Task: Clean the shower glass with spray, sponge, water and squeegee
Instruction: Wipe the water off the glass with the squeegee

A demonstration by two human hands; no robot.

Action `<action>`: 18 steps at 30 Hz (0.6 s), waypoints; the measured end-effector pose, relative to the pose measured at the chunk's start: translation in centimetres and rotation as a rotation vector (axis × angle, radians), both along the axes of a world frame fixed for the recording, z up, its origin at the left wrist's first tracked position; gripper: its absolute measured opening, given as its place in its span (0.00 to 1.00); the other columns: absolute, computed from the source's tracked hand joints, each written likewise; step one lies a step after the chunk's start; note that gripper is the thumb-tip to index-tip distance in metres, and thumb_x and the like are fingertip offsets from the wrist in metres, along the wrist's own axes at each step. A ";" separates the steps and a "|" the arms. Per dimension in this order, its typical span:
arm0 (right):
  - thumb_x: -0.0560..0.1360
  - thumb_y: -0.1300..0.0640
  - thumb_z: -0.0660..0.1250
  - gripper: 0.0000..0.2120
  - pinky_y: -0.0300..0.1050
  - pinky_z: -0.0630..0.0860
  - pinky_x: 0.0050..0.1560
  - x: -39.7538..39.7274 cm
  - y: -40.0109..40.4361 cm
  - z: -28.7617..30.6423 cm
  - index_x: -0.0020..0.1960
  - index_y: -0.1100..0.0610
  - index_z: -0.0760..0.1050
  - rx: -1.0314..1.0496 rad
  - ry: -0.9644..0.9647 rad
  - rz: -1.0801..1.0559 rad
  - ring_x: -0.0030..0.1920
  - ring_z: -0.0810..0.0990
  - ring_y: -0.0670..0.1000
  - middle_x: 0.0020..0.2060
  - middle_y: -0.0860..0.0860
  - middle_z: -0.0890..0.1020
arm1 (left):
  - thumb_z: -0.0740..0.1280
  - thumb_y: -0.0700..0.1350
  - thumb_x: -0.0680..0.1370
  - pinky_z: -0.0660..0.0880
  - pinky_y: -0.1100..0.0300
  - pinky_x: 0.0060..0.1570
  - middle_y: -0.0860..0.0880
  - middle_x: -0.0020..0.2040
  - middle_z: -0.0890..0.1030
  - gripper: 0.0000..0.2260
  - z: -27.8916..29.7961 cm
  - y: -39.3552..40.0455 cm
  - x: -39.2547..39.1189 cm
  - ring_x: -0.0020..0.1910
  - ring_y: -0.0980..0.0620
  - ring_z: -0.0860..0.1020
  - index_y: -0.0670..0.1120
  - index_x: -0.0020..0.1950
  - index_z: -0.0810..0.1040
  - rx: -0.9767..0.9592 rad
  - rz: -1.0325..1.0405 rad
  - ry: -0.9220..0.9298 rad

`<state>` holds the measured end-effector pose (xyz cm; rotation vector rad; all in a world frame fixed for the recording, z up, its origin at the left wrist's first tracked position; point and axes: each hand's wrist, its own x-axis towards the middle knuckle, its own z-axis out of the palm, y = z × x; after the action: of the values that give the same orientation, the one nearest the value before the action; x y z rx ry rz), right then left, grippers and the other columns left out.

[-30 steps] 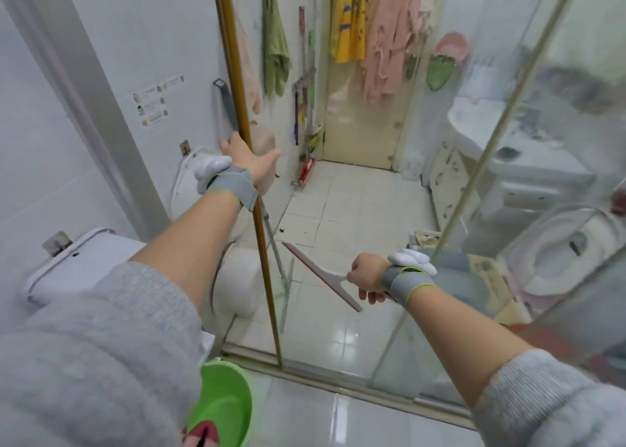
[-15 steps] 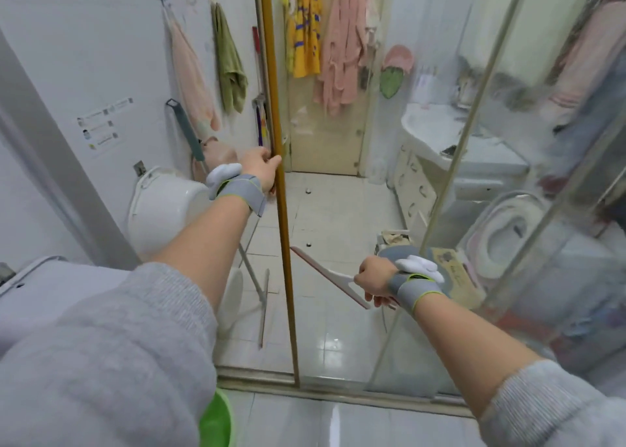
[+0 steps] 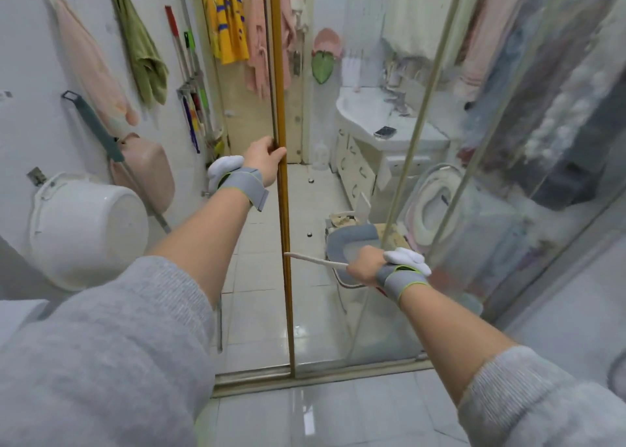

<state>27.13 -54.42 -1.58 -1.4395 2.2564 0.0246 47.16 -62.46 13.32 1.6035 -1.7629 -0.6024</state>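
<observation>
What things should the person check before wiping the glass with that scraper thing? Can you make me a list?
1. Right hand grips the squeegee: ok.
2. Left hand holds the gold door edge steady: ok.
3. Squeegee blade flat against the shower glass: cannot tell; it is seen edge-on.
4. Glass already rinsed with water: cannot tell; the far panel looks misty, but drops are too small to see.
5. Blade starts at the top of the glass: not ok; it is low down, below the left hand.
</observation>
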 end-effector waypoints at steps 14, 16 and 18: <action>0.74 0.51 0.61 0.12 0.45 0.65 0.38 -4.9 7.3 14.4 0.42 0.59 0.75 -0.623 -0.035 -0.017 0.47 0.78 0.62 0.41 0.59 0.79 | 0.62 0.43 0.81 0.66 0.59 0.44 0.43 0.45 0.74 0.05 4.7 3.7 -5.2 0.43 0.45 0.70 0.44 0.46 0.73 -0.007 0.038 -0.067; 0.74 0.52 0.61 0.10 0.46 0.63 0.39 -5.0 7.5 17.6 0.44 0.59 0.73 -0.795 -0.039 -0.020 0.48 0.77 0.63 0.44 0.61 0.80 | 0.62 0.40 0.80 0.68 0.58 0.43 0.44 0.44 0.76 0.05 7.6 4.3 -5.2 0.42 0.45 0.72 0.44 0.45 0.76 -0.072 0.061 -0.077; 0.75 0.53 0.61 0.08 0.47 0.64 0.40 -5.0 7.5 21.7 0.46 0.59 0.71 -0.954 -0.034 0.005 0.47 0.77 0.64 0.44 0.61 0.80 | 0.63 0.40 0.79 0.72 0.56 0.44 0.43 0.46 0.80 0.07 11.2 4.7 -5.4 0.44 0.43 0.76 0.43 0.48 0.80 -0.132 0.065 -0.104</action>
<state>22.15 -46.92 20.15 -1.8254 2.3195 -1.1997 41.75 -57.78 24.48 1.6182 -1.7786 -0.3701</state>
